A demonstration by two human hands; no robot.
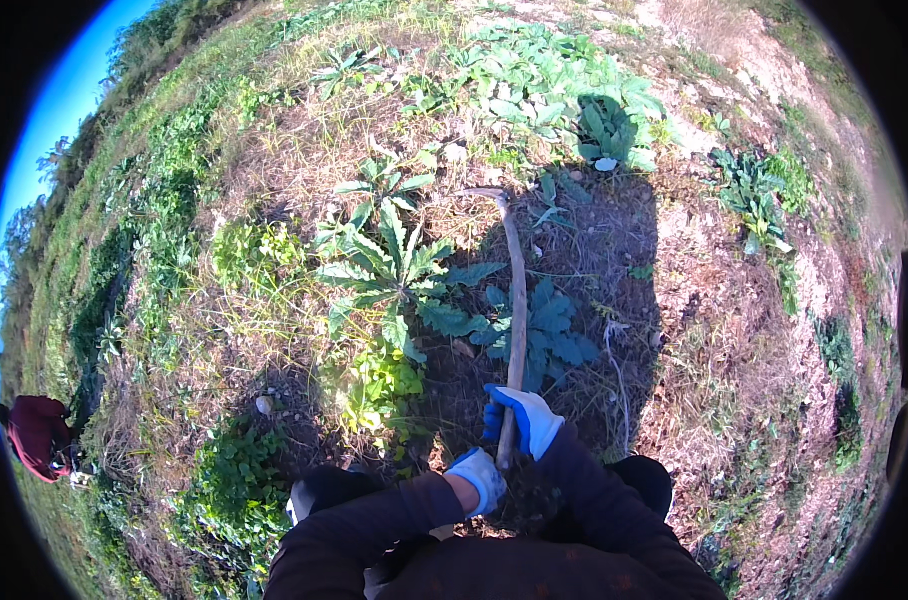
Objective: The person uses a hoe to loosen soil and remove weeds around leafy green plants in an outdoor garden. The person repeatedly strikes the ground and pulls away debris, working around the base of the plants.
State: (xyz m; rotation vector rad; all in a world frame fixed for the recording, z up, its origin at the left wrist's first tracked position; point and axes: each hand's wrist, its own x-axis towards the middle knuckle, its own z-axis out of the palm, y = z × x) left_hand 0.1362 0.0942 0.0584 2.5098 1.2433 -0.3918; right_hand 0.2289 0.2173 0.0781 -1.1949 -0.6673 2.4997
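Note:
My right hand (530,421), in a white and blue work glove, is wrapped around the lower part of a long wooden handle (517,315). At its far end sits a narrow curved metal blade (485,193), like a sickle or hoe, pointing left close to the ground. My left hand (478,478), gloved alike, is beside the handle's butt end; its fingers are largely hidden. Left of the handle grows a large leafy rosette weed (397,281) with toothed leaves. Another broad-leaved plant (547,337) lies in shadow, partly behind the handle.
Dry grass and soil (724,390) surround me. Broad-leaved plants (544,82) grow ahead, with another clump (754,195) at right. Leafy greenery (232,465) is near my left leg. A person in a dark red top (39,435) bends down at far left. A pale stone (265,405) lies left.

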